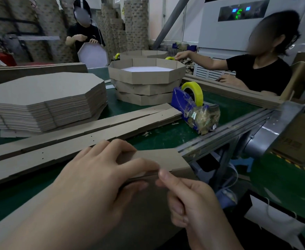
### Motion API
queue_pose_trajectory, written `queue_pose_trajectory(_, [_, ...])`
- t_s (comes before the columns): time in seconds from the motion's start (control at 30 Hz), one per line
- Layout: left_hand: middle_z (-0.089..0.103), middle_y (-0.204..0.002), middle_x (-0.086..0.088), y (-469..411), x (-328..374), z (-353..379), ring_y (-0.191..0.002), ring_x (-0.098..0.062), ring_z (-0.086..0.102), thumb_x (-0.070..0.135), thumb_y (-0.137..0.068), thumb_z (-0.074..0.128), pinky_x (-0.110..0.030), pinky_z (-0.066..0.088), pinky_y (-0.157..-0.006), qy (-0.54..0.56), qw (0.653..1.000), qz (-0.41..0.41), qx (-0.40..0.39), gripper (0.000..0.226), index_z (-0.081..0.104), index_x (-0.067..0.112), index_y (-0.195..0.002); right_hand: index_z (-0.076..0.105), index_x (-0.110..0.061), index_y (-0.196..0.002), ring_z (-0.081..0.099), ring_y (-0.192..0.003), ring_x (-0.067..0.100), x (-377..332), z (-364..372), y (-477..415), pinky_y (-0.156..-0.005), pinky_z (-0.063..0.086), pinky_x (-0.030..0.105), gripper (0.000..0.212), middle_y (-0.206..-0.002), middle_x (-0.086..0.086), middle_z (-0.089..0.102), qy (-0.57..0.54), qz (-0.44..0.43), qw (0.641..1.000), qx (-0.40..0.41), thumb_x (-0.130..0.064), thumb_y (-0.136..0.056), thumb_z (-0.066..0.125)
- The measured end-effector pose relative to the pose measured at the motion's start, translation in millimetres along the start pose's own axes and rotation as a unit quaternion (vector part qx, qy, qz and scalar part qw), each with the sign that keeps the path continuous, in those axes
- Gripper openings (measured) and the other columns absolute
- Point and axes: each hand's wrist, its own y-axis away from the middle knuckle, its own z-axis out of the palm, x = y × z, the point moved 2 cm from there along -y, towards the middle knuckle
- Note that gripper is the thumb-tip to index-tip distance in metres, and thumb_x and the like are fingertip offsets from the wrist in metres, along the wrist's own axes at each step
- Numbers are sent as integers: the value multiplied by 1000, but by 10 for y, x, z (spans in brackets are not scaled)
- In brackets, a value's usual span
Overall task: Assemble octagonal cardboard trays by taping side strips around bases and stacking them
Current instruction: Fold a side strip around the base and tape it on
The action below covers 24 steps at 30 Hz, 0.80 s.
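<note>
Side strip (158,157): it lies at the near edge of the green table (175,132), under and between your two hands; its free end points right, toward the table's metal rail (225,130); a larger brown cardboard sheet (144,204) sits beneath your hands, and you cannot tell from here whether strip and sheet are joined.
Left hand (101,175): your palm faces down on the strip; fingers spread and laid flat across the cardboard; thumb tucked under the edge, so the strip sits pinched between thumb and fingers.
Right hand (189,201): your fingers are curled in together; the tip of the forefinger touches the strip's near edge just beside your left fingertips; whether it holds any tape you cannot tell.
Spare strips (79,134): long flat lengths lie side by side across the table just beyond your hands.
Bases (45,103): a tall pile of flat octagonal sheets stands to your left.
Finished trays (147,83): three stacked at the middle of the table; the top one shows a white inside.
Tape dispenser (189,107): blue, with a yellow roll, to the right of the stacked trays; scraps cling to its front.
Others: two people in black tops work on the far side of the table.
</note>
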Motion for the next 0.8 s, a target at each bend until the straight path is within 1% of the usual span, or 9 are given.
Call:
queue_pose_trajectory(0.2, [63,-97,9,-7,-5,-53,-84,-15,65,54,-84,37,-26,46,-63,-15,1000,-20,-4,40,65,50,-112,72,-16,-54,22,-29,6,-25,-58,-24,-34,16,16,24,-39,0,35,23,34,997,-68,-39,-48,76])
queue_pose_trajectory(0.37, [64,-73,8,-110,196,-7,-66,-21,65,50,-83,44,-45,51,-83,-26,992,-99,68,34,68,33,-67,71,-17,-54,22,-29,7,-48,-24,-30,-35,16,17,26,-36,-1,32,46,26,994,-100,-42,-47,73])
queue_pose_trajectory(0.4, [64,-69,7,-126,225,15,-62,-23,64,46,-81,53,-41,52,-76,-34,990,-108,84,28,65,30,-61,71,-17,-53,22,-29,7,-59,-18,-25,-35,16,17,27,-36,-1,33,56,22,993,-100,-43,-46,73])
queue_pose_trajectory(0.47, [63,-67,7,-143,248,24,-56,-23,62,42,-77,64,-17,33,-51,-38,988,-113,103,23,63,29,-58,70,-19,-50,23,-30,7,-95,-26,-19,-35,16,19,25,-36,0,37,80,16,991,-102,-44,-48,70])
queue_pose_trajectory(0.5, [64,-69,8,-145,241,16,-57,-22,62,45,-77,62,-12,18,-52,-39,988,-109,102,24,64,29,-59,70,-20,-50,24,-30,8,-109,-36,-19,-36,17,19,25,-37,1,40,98,21,989,-105,-45,-50,70])
queue_pose_trajectory(0.57, [65,-73,9,-128,205,-7,-61,-21,64,54,-78,50,-11,9,-57,-39,990,-96,92,33,66,30,-62,74,-19,-57,28,-31,8,-118,-69,-18,-37,20,18,28,-38,1,46,150,37,982,-105,-47,-57,72])
queue_pose_trajectory(0.63, [67,-77,9,-102,177,-26,-64,-21,65,55,-80,42,-12,11,-53,-32,992,-81,86,38,67,30,-64,75,-18,-61,33,-32,7,-86,-122,-23,-38,25,16,36,-39,-1,45,199,1,978,-57,-54,-61,71])
queue_pose_trajectory(0.7, [68,-81,8,-71,154,-27,-68,-21,66,53,-82,41,-17,19,-50,-44,993,-55,94,38,68,31,-67,71,-20,-56,35,-37,7,-57,-248,-50,-41,28,15,41,-40,-6,39,184,-127,973,65,-60,-65,74])
queue_pose_trajectory(0.8, [71,-88,3,-16,146,9,-73,-22,69,49,-81,46,-26,37,-51,-71,992,-14,103,33,70,29,-72,70,-28,-70,50,-58,1,-48,-507,-120,-55,37,9,23,-63,-12,55,121,-336,903,237,-42,-83,58])
